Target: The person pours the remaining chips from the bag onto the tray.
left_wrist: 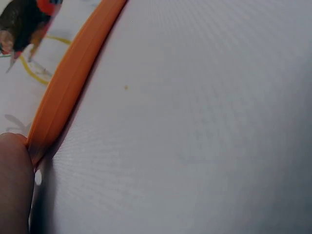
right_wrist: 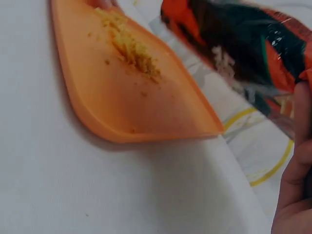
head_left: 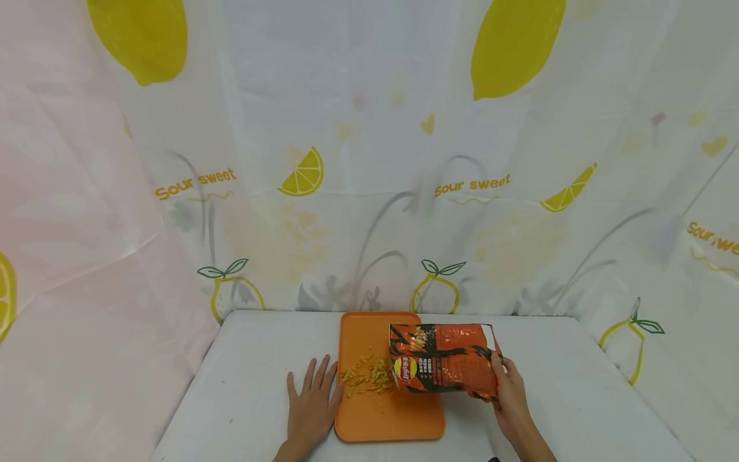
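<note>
My right hand (head_left: 511, 393) grips the bottom end of a red and black Lay's chip bag (head_left: 447, 359), fingers and thumb pinching its right edge. The bag lies sideways in the air over the right part of an orange tray (head_left: 392, 425), its other end pointing left. A pile of yellow chip sticks (head_left: 369, 375) lies on the tray beside that end. In the right wrist view the chip pile (right_wrist: 129, 46) sits towards the tray's far end. My left hand (head_left: 314, 407) is spread with straight fingers at the tray's left side, its thumb (left_wrist: 12, 180) against the rim.
The tray stands on a white table (head_left: 254, 366), reaching almost to its back edge. A few small crumbs (left_wrist: 126, 87) dot the table. Behind hangs a white curtain (head_left: 369, 231) printed with lemons, and it also runs along both sides.
</note>
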Motion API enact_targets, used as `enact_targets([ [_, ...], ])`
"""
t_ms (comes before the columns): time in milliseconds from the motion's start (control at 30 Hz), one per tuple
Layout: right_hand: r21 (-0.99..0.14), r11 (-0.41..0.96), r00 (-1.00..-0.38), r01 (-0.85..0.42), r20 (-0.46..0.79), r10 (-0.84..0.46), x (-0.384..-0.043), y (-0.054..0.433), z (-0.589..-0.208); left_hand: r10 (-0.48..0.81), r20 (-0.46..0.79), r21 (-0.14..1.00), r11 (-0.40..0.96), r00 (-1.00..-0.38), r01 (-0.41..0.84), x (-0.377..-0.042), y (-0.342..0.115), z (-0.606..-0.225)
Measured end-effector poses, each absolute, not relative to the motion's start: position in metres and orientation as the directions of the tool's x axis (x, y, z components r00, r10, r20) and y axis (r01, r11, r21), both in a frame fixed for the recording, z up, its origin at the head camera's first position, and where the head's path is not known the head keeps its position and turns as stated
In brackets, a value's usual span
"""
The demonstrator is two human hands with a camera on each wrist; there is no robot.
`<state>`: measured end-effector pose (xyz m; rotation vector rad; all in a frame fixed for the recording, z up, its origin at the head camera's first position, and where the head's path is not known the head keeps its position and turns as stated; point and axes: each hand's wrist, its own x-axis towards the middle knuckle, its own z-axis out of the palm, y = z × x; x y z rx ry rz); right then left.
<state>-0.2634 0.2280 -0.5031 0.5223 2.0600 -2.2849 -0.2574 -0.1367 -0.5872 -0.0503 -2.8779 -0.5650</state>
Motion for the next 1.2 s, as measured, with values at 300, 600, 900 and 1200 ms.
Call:
enact_targets([
  [300,-0.976,-0.069,-0.952,0.208,-0.218,0.215,-0.2626,0.2263,-0.5005,0.000,0.227,0.363,0.928,-0.974,0.085,-0.2573,-0.1380,-0.5898],
  [600,-0.965,-0.117,-0.940,0.233,-0.255,0.225,-0.2630,0.2304,-0.5012,-0.002,0.213,0.352,0.933,-0.977,0.074,-0.2592,-0.1386,-0.5924],
  [900,-0.974,-0.108,-0.943,0.197,-0.219,0.249,-0.2655,0.2359,-0.5024,-0.009,0.196,0.358,0.931,-0.981,0.063,-0.2607,-0.1366,-0.5942],
  [1200,-0.994,0.021,-0.973,0.107,-0.100,0.210,-0.2666,0.2307,-0.4952,-0.009,0.202,0.366,0.928,-0.979,0.067,-0.2605,-0.1380,-0.5927],
])
